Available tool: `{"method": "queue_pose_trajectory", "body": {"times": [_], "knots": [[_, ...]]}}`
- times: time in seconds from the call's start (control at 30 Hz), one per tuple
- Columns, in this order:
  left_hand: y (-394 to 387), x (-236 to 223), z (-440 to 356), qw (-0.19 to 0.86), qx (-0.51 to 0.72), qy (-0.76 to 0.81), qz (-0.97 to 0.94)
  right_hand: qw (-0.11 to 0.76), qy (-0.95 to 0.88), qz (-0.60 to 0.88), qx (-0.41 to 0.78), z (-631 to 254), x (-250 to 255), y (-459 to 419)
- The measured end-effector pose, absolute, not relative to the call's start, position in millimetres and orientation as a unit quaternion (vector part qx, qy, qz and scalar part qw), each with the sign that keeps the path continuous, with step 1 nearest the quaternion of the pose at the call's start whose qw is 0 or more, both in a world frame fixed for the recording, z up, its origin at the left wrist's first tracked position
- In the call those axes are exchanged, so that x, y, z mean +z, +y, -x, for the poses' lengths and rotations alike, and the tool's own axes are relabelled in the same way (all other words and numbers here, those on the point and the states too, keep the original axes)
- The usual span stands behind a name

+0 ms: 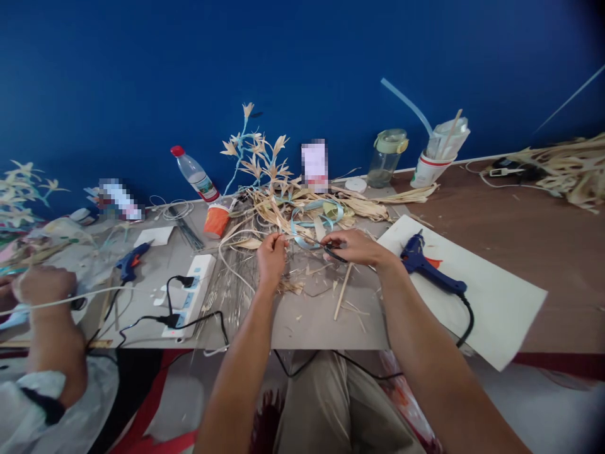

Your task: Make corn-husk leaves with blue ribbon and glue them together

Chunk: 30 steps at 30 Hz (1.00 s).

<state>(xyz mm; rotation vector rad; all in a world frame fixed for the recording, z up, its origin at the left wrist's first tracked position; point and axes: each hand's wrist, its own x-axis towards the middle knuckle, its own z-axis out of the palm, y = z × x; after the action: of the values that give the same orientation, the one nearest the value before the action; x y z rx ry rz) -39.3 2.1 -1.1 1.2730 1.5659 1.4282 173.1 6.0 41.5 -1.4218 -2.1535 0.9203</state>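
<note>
My right hand [355,246] is closed round a pair of scissors [336,255]; the dark handle shows below the fingers, and the thin blades point left. Facing it, my left hand [271,260] is pinched shut near the blade tips, on something pale and too small to make out. Just behind the hands lie a curled light-blue ribbon [299,238] and a heap of dried corn husks [363,207]. Husk flowers on a blue-wrapped stem [255,161] rise at the back. Small husk scraps [295,287] and a thin stick [342,293] lie on the table under my hands.
On the right a blue glue gun [432,271] rests on a white board [501,309]. A power strip [191,299] with black cables, an orange cup [216,221] and a bottle [196,175] stand left. A co-worker's hand [45,290] is far left. A jar [384,161] stands behind.
</note>
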Motion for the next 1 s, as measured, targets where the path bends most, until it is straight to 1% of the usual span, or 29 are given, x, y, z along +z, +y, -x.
{"method": "queue_pose_trajectory", "body": {"times": [0.27, 0.8, 1.0], "knots": [[3.9, -3.8, 39.4, 0.352, 0.555, 0.587, -0.473, 0.207, -0.771, 0.482, 0.361, -172.3, 37.0, 7.3], [3.3, -3.2, 39.0, 0.373, 0.571, 0.563, -0.467, 0.212, -0.772, 0.477, 0.362, -170.6, 32.4, 9.1], [2.9, -2.1, 40.1, 0.37, 0.567, 0.568, -0.468, 0.227, -0.766, 0.473, 0.372, -172.5, 30.8, 10.1]]}}
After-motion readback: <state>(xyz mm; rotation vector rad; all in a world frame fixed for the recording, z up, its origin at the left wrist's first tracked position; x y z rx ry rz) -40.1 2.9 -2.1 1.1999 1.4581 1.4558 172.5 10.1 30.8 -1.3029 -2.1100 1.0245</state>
